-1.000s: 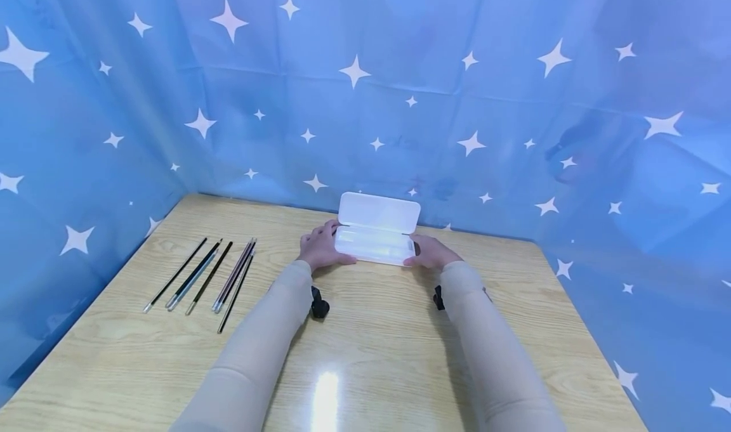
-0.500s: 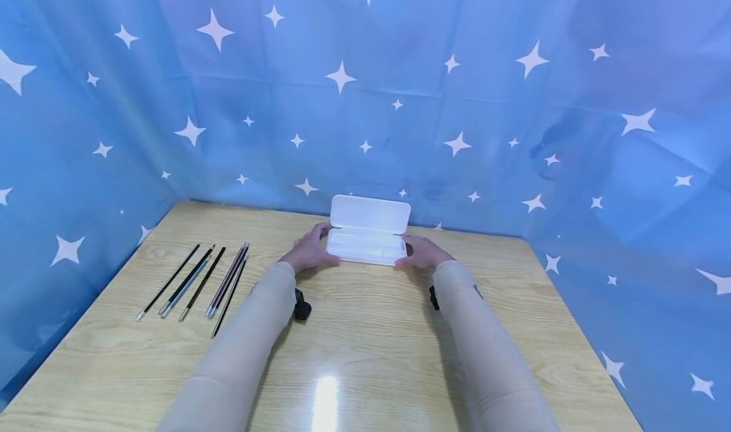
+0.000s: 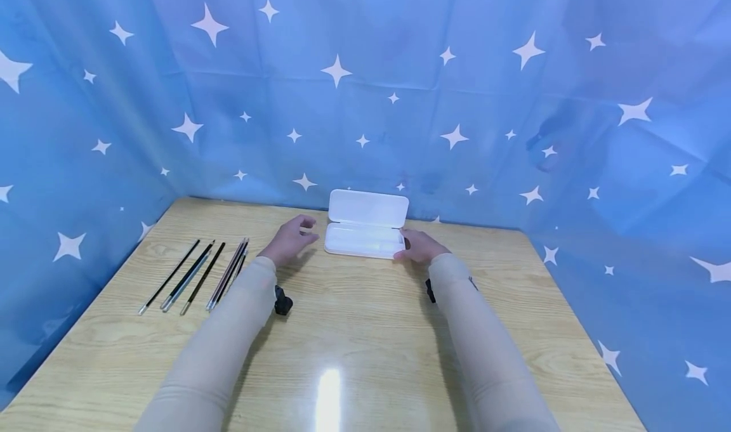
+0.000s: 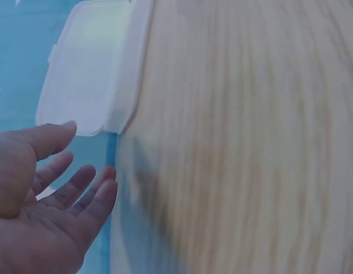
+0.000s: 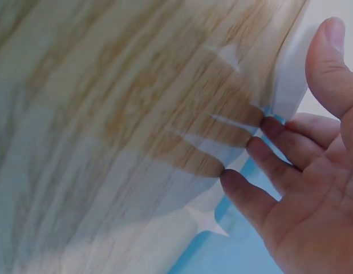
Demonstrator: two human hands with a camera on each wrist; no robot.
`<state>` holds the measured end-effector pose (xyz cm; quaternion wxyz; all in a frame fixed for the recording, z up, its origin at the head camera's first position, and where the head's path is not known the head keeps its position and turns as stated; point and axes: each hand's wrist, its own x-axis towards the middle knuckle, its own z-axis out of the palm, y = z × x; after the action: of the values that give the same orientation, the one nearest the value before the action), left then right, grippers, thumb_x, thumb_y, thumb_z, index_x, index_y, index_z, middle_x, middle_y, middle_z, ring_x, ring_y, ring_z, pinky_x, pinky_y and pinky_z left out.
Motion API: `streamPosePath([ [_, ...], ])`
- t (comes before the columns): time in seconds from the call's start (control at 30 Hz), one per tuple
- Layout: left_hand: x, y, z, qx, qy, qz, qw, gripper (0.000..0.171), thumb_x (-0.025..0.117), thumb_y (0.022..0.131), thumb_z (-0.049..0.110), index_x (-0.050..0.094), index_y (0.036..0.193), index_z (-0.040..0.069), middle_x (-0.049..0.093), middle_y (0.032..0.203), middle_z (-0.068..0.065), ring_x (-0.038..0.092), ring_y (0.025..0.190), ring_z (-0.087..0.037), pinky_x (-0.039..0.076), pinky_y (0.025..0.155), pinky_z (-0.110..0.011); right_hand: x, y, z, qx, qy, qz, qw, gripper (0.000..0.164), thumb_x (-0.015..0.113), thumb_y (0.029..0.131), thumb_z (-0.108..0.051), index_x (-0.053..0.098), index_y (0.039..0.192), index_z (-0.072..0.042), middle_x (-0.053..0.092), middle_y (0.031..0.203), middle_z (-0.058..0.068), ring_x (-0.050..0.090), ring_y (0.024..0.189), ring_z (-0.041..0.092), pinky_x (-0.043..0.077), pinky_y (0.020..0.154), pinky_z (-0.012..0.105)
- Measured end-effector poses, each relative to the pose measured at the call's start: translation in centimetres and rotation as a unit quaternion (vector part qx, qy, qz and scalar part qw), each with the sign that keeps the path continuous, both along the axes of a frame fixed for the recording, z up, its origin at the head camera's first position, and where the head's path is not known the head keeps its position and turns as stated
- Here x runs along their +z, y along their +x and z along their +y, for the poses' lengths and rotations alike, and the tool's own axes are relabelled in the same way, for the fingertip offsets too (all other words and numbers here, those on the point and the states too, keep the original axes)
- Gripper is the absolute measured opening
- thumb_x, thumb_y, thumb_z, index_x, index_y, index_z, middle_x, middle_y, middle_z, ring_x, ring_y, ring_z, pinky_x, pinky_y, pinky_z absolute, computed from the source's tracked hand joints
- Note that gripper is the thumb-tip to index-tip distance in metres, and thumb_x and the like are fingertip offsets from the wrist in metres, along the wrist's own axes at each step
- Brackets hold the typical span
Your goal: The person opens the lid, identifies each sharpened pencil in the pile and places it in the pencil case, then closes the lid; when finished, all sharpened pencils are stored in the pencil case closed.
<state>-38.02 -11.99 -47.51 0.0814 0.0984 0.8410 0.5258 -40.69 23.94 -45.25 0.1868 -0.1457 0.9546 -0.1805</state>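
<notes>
A white pencil case [image 3: 358, 240] sits at the back of the table with its lid [image 3: 368, 209] raised and leaning back; no pencils show inside. My left hand [image 3: 289, 240] is left of the case, apart from it, its fingers loosely bent and holding nothing. In the left wrist view the thumb and fingers of this hand [image 4: 62, 194] are spread below the case's end [image 4: 88, 74]. My right hand [image 3: 421, 247] is at the case's right end. In the right wrist view this hand [image 5: 304, 165] has fairly straight fingers with tips at the tabletop, the thumb beside the case wall [image 5: 293, 74].
Several dark pencils [image 3: 202, 278] lie side by side on the left of the wooden table [image 3: 365, 330], some close together. A blue curtain with white stars [image 3: 365, 102] hangs right behind the table's back edge and along both sides.
My left hand has let go of the case's left end and moved left, away from it. The right hand stays at the right end. The view has shifted slightly.
</notes>
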Motion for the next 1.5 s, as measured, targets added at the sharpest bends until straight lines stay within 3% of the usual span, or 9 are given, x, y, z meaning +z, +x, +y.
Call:
streamPosePath([
  [0.13,0.4,0.1,-1.0,-0.004,0.022,-0.002,0.9998,0.049,0.059,0.104,0.018,0.044,0.147,-0.001,0.05,0.143,-0.021,0.055,0.127,-0.037,0.052,0.1,-0.044,0.2,0.2,0.2,0.0,-0.002,0.004,1.0,0.087,0.067,0.099,-0.034,0.016,0.161,-0.001,0.02,0.166,0.02,0.018,0.152,0.038,0.018,0.123,0.051],
  [0.57,1.4,2.5,-5.3,0.002,0.034,-0.01,0.9994,0.047,0.056,0.105,0.015,0.044,0.146,-0.005,0.052,0.137,-0.023,0.057,0.122,-0.038,0.053,0.098,-0.046,0.0,0.3,0.0,0.0,-0.011,-0.003,1.0,0.088,0.066,0.099,-0.036,0.014,0.162,-0.004,0.017,0.167,0.018,0.016,0.153,0.037,0.018,0.123,0.051],
  [0.73,1.8,3.2,-7.1,0.013,0.019,0.002,0.9997,0.048,0.054,0.106,0.016,0.042,0.147,-0.006,0.05,0.14,-0.026,0.054,0.124,-0.04,0.051,0.1,-0.05,0.2,0.3,0.0,0.005,-0.009,-0.005,1.0,0.087,0.066,0.1,-0.034,0.013,0.162,-0.002,0.017,0.167,0.019,0.016,0.153,0.037,0.018,0.123,0.051],
  [0.9,2.0,3.6,-8.6,0.026,0.015,-0.009,0.9995,0.051,0.055,0.106,0.019,0.04,0.149,-0.003,0.048,0.142,-0.025,0.053,0.126,-0.04,0.05,0.102,-0.051,0.4,0.6,0.1,-0.003,-0.015,-0.011,1.0,0.086,0.065,0.1,-0.033,0.013,0.162,-0.004,0.016,0.167,0.018,0.014,0.154,0.036,0.017,0.123,0.051],
  [1.17,3.0,5.1,-10.8,0.038,0.001,0.004,0.9993,0.053,0.054,0.106,0.017,0.035,0.151,-0.006,0.047,0.141,-0.031,0.056,0.122,-0.045,0.052,0.099,-0.052,-0.4,0.3,0.1,0.001,0.002,0.001,1.0,0.086,0.064,0.101,-0.035,0.013,0.161,-0.001,0.015,0.167,0.02,0.015,0.153,0.037,0.016,0.123,0.05],
  [1.5,3.1,5.9,-12.9,0.066,-0.001,-0.058,0.9961,0.053,0.051,0.106,0.017,0.035,0.149,-0.01,0.048,0.137,-0.034,0.058,0.119,-0.044,0.059,0.087,-0.041,-0.4,0.2,0.2,0.009,0.008,0.013,1.0,0.086,0.064,0.101,-0.035,0.014,0.161,0.0,0.016,0.166,0.02,0.016,0.153,0.037,0.017,0.123,0.048],
])
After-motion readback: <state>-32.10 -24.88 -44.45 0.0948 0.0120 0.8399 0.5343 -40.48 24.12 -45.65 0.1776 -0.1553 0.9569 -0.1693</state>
